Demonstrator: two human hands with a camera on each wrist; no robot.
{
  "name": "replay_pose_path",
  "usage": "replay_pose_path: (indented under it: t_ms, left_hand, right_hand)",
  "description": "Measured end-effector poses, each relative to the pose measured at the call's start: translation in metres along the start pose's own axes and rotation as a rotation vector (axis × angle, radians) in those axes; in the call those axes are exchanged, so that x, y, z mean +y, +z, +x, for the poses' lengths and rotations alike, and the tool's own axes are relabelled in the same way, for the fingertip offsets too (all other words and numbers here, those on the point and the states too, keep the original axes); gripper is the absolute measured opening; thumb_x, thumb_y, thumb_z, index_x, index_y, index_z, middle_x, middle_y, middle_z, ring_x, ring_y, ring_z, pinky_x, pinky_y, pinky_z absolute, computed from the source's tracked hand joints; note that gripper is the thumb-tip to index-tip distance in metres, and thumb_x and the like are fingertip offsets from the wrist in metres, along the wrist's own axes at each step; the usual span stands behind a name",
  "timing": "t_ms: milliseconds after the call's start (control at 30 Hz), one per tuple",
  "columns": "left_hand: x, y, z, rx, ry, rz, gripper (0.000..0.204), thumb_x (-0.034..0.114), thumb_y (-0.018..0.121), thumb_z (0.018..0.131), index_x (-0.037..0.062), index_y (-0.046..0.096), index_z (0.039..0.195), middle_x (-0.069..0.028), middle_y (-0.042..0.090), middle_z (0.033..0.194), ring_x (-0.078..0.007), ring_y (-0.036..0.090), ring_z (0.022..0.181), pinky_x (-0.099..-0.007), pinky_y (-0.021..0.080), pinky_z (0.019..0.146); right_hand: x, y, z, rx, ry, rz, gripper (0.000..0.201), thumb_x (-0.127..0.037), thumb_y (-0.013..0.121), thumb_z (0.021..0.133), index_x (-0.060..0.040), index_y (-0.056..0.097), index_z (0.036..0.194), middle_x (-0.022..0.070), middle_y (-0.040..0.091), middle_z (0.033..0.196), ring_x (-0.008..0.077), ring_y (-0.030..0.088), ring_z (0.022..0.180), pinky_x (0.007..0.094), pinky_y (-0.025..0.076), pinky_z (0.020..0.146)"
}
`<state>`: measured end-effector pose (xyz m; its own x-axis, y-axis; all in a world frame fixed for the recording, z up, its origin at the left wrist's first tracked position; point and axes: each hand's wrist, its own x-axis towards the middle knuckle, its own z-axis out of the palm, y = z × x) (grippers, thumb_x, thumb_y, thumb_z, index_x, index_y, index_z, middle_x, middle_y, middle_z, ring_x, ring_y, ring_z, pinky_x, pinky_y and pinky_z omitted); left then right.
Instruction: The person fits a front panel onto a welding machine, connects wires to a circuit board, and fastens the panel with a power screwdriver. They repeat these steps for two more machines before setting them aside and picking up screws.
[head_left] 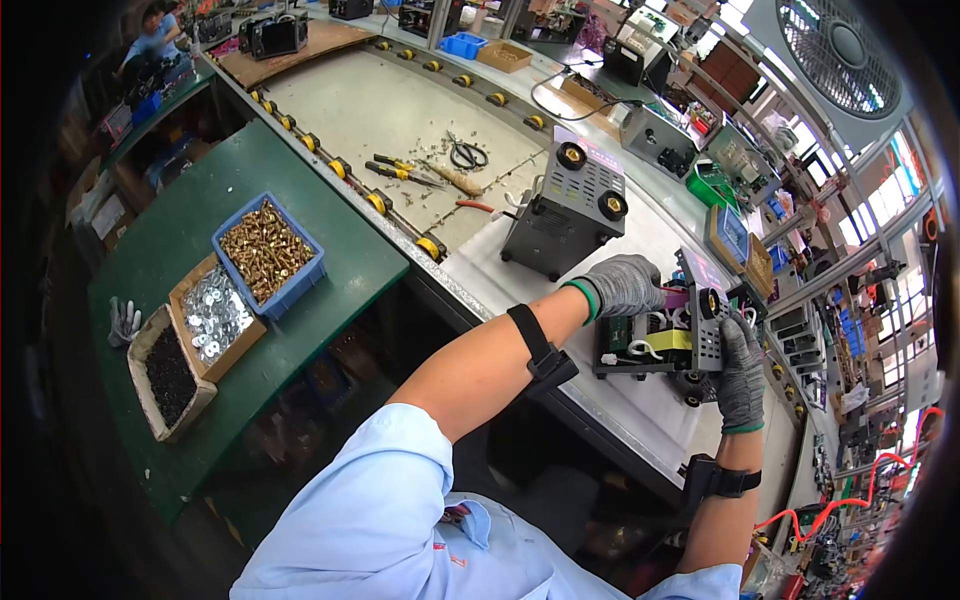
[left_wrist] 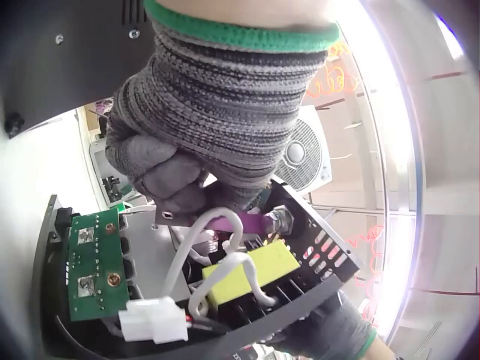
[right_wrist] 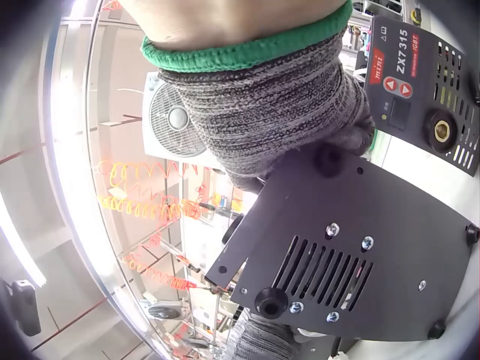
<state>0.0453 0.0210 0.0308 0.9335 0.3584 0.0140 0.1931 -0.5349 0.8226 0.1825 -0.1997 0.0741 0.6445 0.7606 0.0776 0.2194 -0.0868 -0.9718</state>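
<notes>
An uncovered welding machine (head_left: 650, 345) with green circuit board (left_wrist: 97, 262), yellow transformer (left_wrist: 259, 270) and white wires lies on the bench. My gloved left hand (head_left: 625, 285) reaches into it from above, fingers curled at a purple-sleeved strip (left_wrist: 240, 223) that runs to a bolt on the front panel; its fingertips are partly hidden. With my gloved right hand (head_left: 742, 375) I grip the front panel (head_left: 708, 325) by its outer edge. The black base with slots and feet (right_wrist: 352, 247) faces the right wrist view. A white connector (left_wrist: 154, 320) hangs at the open side.
A cased welding machine (head_left: 565, 215) stands just beyond my left hand. Pliers (head_left: 400, 172), loose screws and a cable loop lie further back. On the green table (head_left: 260, 160), a blue bin (head_left: 318, 270) of brass bolts stands beside boxes of washers (head_left: 215, 315) and black screws (head_left: 170, 380).
</notes>
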Motion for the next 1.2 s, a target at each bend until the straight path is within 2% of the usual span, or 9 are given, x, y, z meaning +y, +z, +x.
replay_pose_path:
  t_ms: [100,200,233,267,367,667,733,867,1200]
  left_hand:
    - [0.002,0.017,-0.031,0.406,0.036,-0.112,0.033,0.031,0.061,0.085,0.0043,0.067,0.104,-0.0194,0.071,0.095,-0.0355,0.068,0.094,-0.0437,0.051,0.087]
    - [0.010,0.047,-0.076,0.594,0.145,-0.313,0.028,0.025,0.067,0.086,0.0039,0.066,0.103,-0.0164,0.068,0.085,-0.0324,0.069,0.083,-0.0412,0.054,0.083]
    - [0.013,0.056,-0.092,0.517,0.141,-0.339,0.029,0.023,0.068,0.085,0.0039,0.066,0.106,-0.0149,0.067,0.088,-0.0306,0.068,0.085,-0.0401,0.055,0.082]
    - [0.008,0.076,-0.098,0.594,0.275,-0.241,0.034,0.026,0.071,0.084,0.0036,0.065,0.109,-0.0146,0.066,0.095,-0.0296,0.068,0.092,-0.0398,0.055,0.082]
    - [0.011,0.087,-0.108,0.586,0.319,-0.138,0.038,0.028,0.074,0.082,0.0036,0.064,0.110,-0.0149,0.066,0.100,-0.0302,0.066,0.096,-0.0412,0.055,0.082]
    - [0.011,0.074,-0.101,0.592,0.454,-0.092,0.039,0.035,0.077,0.082,0.0036,0.067,0.103,-0.0146,0.065,0.093,-0.0307,0.067,0.081,-0.0399,0.056,0.075]
    - [0.023,0.074,-0.106,0.540,0.292,-0.310,0.039,0.037,0.077,0.082,0.0026,0.067,0.097,-0.0146,0.065,0.091,-0.0276,0.066,0.079,-0.0382,0.056,0.072]
    - [0.026,0.079,-0.095,0.582,0.195,-0.276,0.038,0.042,0.074,0.084,0.0050,0.065,0.088,-0.0098,0.063,0.071,-0.0248,0.066,0.070,-0.0378,0.055,0.068]
    - [0.029,0.068,-0.084,0.593,0.229,-0.229,0.035,0.040,0.068,0.088,0.0050,0.065,0.087,-0.0101,0.065,0.073,-0.0297,0.065,0.077,-0.0439,0.053,0.069]
  right_hand:
    - [-0.002,0.007,-0.003,-0.014,-0.025,0.023,0.050,-0.037,0.064,0.097,-0.0017,0.056,0.131,0.0070,0.068,0.109,0.0147,0.068,0.093,0.0303,0.058,0.081]
    - [-0.003,0.013,-0.006,-0.003,-0.089,0.024,0.052,-0.040,0.061,0.098,-0.0019,0.055,0.133,0.0082,0.067,0.112,0.0160,0.068,0.096,0.0317,0.058,0.084]
    - [-0.003,0.018,-0.010,0.011,-0.093,0.093,0.053,-0.041,0.061,0.097,-0.0018,0.054,0.133,0.0087,0.067,0.113,0.0166,0.069,0.096,0.0320,0.058,0.084]
    - [-0.002,0.023,-0.013,0.025,-0.097,0.161,0.055,-0.043,0.060,0.097,-0.0018,0.054,0.133,0.0092,0.066,0.115,0.0171,0.069,0.097,0.0323,0.058,0.084]
    - [-0.006,0.030,-0.018,-0.031,-0.083,0.154,0.059,-0.044,0.062,0.095,-0.0014,0.052,0.134,0.0093,0.066,0.114,0.0177,0.068,0.096,0.0328,0.059,0.083]
    - [-0.011,0.028,-0.010,-0.071,-0.007,-0.012,0.049,-0.035,0.067,0.095,-0.0006,0.054,0.126,0.0071,0.066,0.106,0.0134,0.067,0.090,0.0286,0.057,0.077]
    - [-0.017,0.035,-0.013,-0.053,-0.032,-0.017,0.049,-0.036,0.067,0.095,-0.0007,0.054,0.126,0.0072,0.067,0.105,0.0134,0.067,0.087,0.0285,0.057,0.075]
    - [-0.019,0.037,-0.013,-0.075,-0.044,-0.046,0.049,-0.038,0.066,0.095,-0.0010,0.055,0.125,0.0070,0.068,0.104,0.0133,0.068,0.086,0.0281,0.057,0.074]
    - [-0.018,0.032,0.013,-0.151,0.053,-0.090,0.047,-0.038,0.063,0.097,0.0009,0.059,0.123,0.0075,0.069,0.104,0.0135,0.068,0.087,0.0280,0.056,0.078]
